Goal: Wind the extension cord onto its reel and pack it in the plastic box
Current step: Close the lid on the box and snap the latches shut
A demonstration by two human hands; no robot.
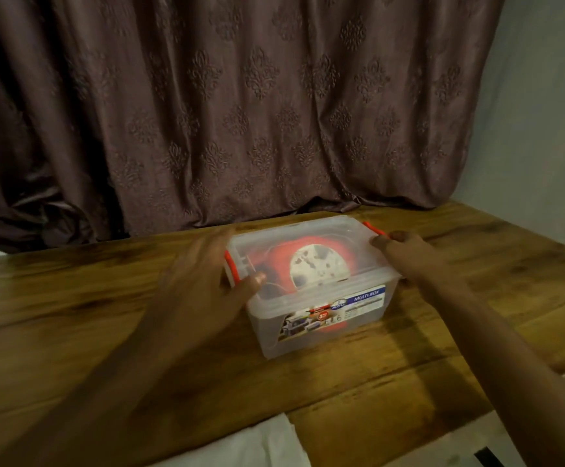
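A clear plastic box [321, 326] with its lid on stands on the wooden table, a printed label on its front wall. Through the lid I see the red cord reel [311, 261] with a white socket face lying inside. Orange-red latches sit at the left end [230, 266] and the right end [373, 229]. My left hand [203, 281] is at the box's left end, thumb on the lid's edge, blurred. My right hand [409, 252] rests against the right end, fingertips at the latch.
The wooden table [106, 315] runs to a dark patterned curtain [240, 112] behind the box. A pale wall stands at the right. White cloth or paper [257, 443] lies at the table's near edge.
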